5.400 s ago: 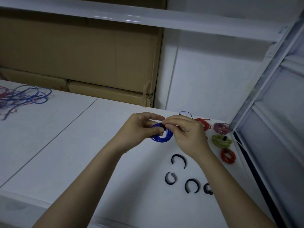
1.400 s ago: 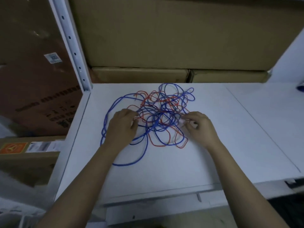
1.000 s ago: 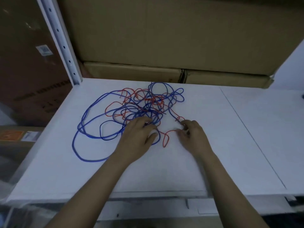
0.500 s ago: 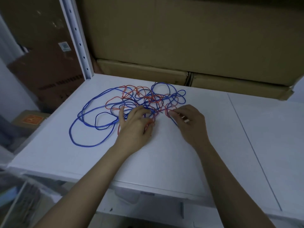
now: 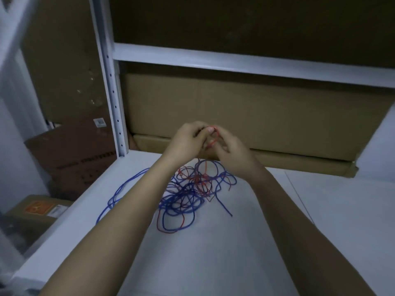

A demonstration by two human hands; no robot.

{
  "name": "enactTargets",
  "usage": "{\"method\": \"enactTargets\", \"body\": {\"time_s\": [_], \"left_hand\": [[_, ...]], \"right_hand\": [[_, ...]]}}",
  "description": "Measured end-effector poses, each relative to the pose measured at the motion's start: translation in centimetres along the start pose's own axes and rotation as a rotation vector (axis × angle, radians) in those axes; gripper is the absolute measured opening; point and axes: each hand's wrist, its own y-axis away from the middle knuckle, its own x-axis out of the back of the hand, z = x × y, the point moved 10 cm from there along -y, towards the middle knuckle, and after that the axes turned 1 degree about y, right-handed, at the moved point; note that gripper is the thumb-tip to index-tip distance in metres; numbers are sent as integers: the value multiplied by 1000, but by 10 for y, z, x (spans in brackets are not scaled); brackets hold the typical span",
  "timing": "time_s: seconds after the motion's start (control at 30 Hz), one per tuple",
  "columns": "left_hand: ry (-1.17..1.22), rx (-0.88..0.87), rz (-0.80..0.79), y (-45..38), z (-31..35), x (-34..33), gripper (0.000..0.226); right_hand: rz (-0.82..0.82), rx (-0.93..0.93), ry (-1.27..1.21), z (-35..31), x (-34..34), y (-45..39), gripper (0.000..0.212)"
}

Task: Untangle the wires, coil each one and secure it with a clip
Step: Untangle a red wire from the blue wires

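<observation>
One head-worn camera looks forward and down along both forearms, close over the white desk (image 5: 213,253), facing stacked cardboard boxes (image 5: 235,116).

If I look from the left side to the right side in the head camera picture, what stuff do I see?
Box with an orange label → white shelf post → left hand → red wire loop pinched between both hands → right hand.

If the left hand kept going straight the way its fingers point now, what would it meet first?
The left hand points right, toward the right hand, with the red wire loop pinched between them. It would probably meet that loop and the right hand's fingers almost at once, though depth is hard to judge.
</observation>
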Motion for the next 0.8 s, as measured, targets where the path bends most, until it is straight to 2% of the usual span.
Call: {"method": "enactTargets", "body": {"time_s": [0.03, 0.1, 0.17, 0.23, 0.3, 0.37, 0.47, 0.53, 0.6, 0.67, 0.7, 0.73, 0.8], "left_hand": [[-8, -16, 22, -6, 5, 6, 25], [-31, -71, 48, -16, 16, 19, 22], [-68, -110, 21, -22, 24, 28, 21], [-102, -139, -7, -25, 29, 33, 21], [-88, -160, 27, -28, 33, 45, 18], [1, -184, 65, -32, 46, 58, 15], [142, -230, 57, -32, 69, 57, 13], [178, -136, -20, -27, 51, 40, 18], [141, 23, -180, -11, 1, 11, 25], [70, 127, -312, 14, -49, -10, 30], [47, 148, -334, 24, -65, -14, 31], [34, 159, -335, 29, -74, -15, 30], [13, 161, -310, 29, -75, -14, 29]], "right_hand": [[6, -50, -178, -2, 2, -3, 30], [29, -200, -487, -2, 5, -8, 29], [-4, -296, -634, -5, 5, -11, 29], [-20, -268, -487, -18, 13, -14, 30], [144, -138, -282, -33, 39, -20, 27], [344, -69, -268, -41, 67, -25, 24], [511, -28, -360, -46, 90, -30, 26], [612, -61, -444, -37, 98, -32, 28], [745, -170, -532, -15, 107, -26, 30], [820, -309, -473, 11, 116, -15, 30], [771, -370, -369, 22, 116, -12, 28], [648, -439, -192, 34, 109, -13, 28], [323, -558, 342, 54, 86, -9, 34]]}}
